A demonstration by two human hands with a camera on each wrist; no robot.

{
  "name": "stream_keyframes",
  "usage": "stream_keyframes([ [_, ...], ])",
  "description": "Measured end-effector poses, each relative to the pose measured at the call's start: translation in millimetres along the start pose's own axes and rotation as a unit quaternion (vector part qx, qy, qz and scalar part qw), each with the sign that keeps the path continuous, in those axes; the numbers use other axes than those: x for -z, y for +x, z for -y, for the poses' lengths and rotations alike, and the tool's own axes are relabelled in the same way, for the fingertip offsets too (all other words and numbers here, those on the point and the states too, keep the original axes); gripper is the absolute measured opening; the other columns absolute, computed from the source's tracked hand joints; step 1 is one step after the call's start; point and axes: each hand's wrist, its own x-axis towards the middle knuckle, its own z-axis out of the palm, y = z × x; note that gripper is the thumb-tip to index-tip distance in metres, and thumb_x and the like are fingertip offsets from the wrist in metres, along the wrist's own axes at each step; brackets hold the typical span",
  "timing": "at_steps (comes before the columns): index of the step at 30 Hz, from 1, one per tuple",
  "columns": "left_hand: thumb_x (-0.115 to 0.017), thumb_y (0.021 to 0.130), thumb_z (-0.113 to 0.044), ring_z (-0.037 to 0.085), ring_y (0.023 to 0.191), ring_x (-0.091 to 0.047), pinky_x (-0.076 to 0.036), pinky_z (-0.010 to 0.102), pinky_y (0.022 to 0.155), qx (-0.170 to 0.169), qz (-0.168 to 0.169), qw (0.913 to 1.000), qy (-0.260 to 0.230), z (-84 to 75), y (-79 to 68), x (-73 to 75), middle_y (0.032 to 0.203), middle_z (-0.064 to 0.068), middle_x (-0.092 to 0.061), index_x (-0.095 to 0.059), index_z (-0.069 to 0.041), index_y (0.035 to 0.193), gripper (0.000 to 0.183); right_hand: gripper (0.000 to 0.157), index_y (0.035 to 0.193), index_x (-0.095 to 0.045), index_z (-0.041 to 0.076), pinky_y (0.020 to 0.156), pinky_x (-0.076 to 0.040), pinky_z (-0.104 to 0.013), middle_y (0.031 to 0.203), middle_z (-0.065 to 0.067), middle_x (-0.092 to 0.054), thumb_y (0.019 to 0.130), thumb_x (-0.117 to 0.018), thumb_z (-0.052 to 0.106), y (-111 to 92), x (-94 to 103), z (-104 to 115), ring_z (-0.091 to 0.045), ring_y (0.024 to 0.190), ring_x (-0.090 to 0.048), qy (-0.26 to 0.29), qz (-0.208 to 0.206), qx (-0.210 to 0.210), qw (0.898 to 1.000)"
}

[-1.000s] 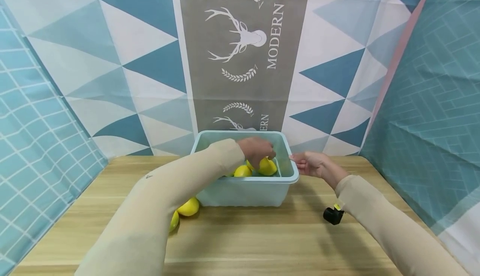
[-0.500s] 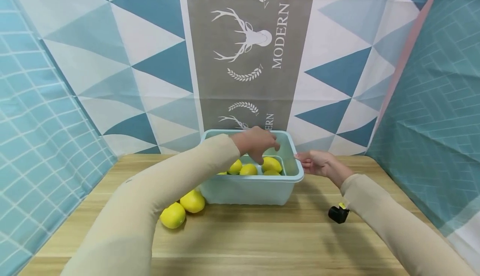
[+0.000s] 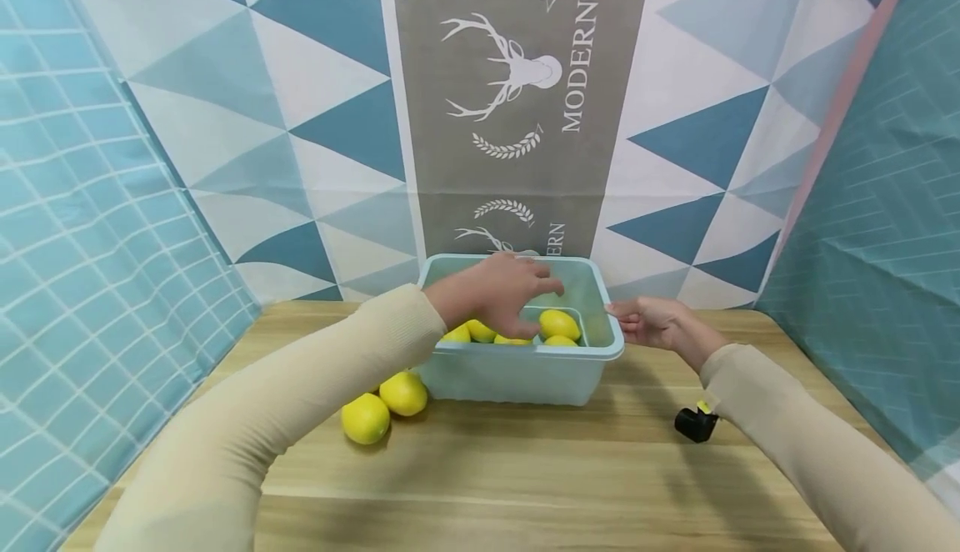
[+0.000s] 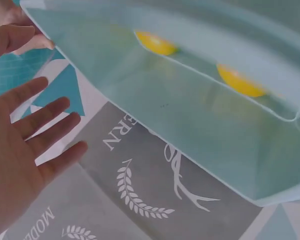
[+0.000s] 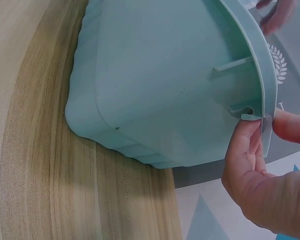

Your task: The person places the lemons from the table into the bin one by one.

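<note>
A pale blue plastic bin (image 3: 517,377) stands at the back of the wooden table, with several yellow lemons (image 3: 559,324) inside on its floor. Over the bin's opening is my left hand (image 3: 498,292), fingers spread and holding nothing; the left wrist view shows its fingers (image 4: 50,112) straight and apart beside the rim. My right hand (image 3: 651,323) pinches the bin's right rim between thumb and fingers, plain in the right wrist view, where the thumb (image 5: 292,127) lies inside and the fingers curl under the rim. Part of the lemons is hidden behind my left hand and the front wall.
On the table left of the bin lie lemons (image 3: 365,419), partly behind my left sleeve (image 3: 300,402). A small black object with a yellow part (image 3: 695,424) lies to the right, near my right sleeve. Patterned cloth (image 3: 337,118) hangs behind the table and at both sides.
My left hand has let go of a lemon in the bin, risen and moved left with its fingers opening. My right hand stays at the rim. The head view has shifted slightly left.
</note>
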Motion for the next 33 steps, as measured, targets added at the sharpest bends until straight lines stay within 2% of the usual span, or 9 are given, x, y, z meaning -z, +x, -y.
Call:
stream_keyframes([
  [3, -0.058, 0.085, -0.047, 0.020, 0.123, -0.052, -0.046, 0.042, 0.104, -0.001, -0.021, 0.9997, 0.010, -1.9, -12.9, -3.0, 0.135, 0.001, -0.054, -0.042, -0.023, 0.144, 0.065, 0.021, 0.113, -0.053, 0.001, 0.077, -0.059, -0.022, 0.081, 0.001, -0.066, 0.095, -0.058, 0.009, -0.5, 0.0, 1.1, -0.008, 0.078, -0.061, 0.001, 0.006, 0.000, 1.000],
  [6, -0.056, 0.085, -0.047, 0.019, 0.123, -0.052, -0.046, 0.041, 0.104, -0.007, -0.053, 0.9981, 0.028, -4.8, -24.9, -6.4, 0.134, 0.001, -0.054, -0.043, -0.022, 0.143, 0.064, 0.005, 0.096, -0.062, 0.006, 0.077, -0.058, -0.022, 0.079, 0.001, -0.067, 0.095, -0.058, 0.009, -1.2, 0.9, 1.4, -0.008, 0.077, -0.061, 0.007, 0.012, -0.002, 1.000],
  [10, -0.058, 0.084, -0.045, 0.020, 0.122, -0.052, -0.045, 0.041, 0.104, -0.013, -0.104, 0.9941, 0.028, -7.7, -41.9, -8.8, 0.131, 0.001, -0.055, -0.044, -0.021, 0.141, 0.063, 0.017, 0.081, -0.067, 0.012, 0.079, -0.058, -0.022, 0.078, 0.002, -0.067, 0.095, -0.058, 0.009, -0.8, 1.7, 2.2, -0.007, 0.076, -0.062, 0.010, 0.018, -0.004, 1.000],
  [19, -0.066, 0.081, -0.042, 0.022, 0.122, -0.051, -0.043, 0.042, 0.105, -0.024, -0.183, 0.9823, 0.032, -11.2, -84.1, -23.9, 0.133, 0.003, -0.054, -0.046, -0.018, 0.139, 0.066, 0.024, 0.079, -0.066, 0.011, 0.076, -0.058, -0.021, 0.077, 0.002, -0.067, 0.097, -0.052, 0.008, 0.4, 0.4, 2.5, -0.006, 0.075, -0.062, 0.004, 0.026, -0.008, 1.000],
  [26, -0.065, 0.081, -0.047, 0.023, 0.124, -0.050, -0.042, 0.044, 0.106, 0.018, -0.220, 0.9752, 0.016, -15.2, -121.6, -39.6, 0.134, 0.004, -0.055, -0.048, -0.020, 0.137, 0.065, 0.005, 0.094, -0.062, 0.006, 0.078, -0.059, -0.022, 0.079, 0.001, -0.066, 0.095, -0.057, 0.007, 0.7, -3.3, 6.6, -0.007, 0.076, -0.062, 0.003, 0.017, -0.007, 1.000],
  [28, -0.065, 0.080, -0.048, 0.023, 0.124, -0.050, -0.042, 0.044, 0.106, 0.030, -0.224, 0.9738, 0.018, -16.6, -131.0, -43.0, 0.134, 0.003, -0.055, -0.048, -0.021, 0.136, 0.064, 0.005, 0.097, -0.060, 0.006, 0.079, -0.059, -0.023, 0.080, 0.001, -0.066, 0.095, -0.056, 0.008, 0.9, -3.0, 6.5, -0.007, 0.077, -0.062, -0.003, 0.018, -0.006, 1.000],
  [33, -0.065, 0.079, -0.048, 0.023, 0.122, -0.051, -0.042, 0.045, 0.104, 0.050, -0.232, 0.9711, 0.025, -20.7, -151.0, -50.8, 0.130, 0.004, -0.056, -0.049, -0.019, 0.135, 0.064, 0.013, 0.088, -0.063, 0.009, 0.076, -0.059, -0.022, 0.081, 0.002, -0.064, 0.097, -0.054, 0.009, -1.8, -1.3, 5.8, -0.007, 0.077, -0.061, -0.015, 0.025, -0.003, 1.000],
])
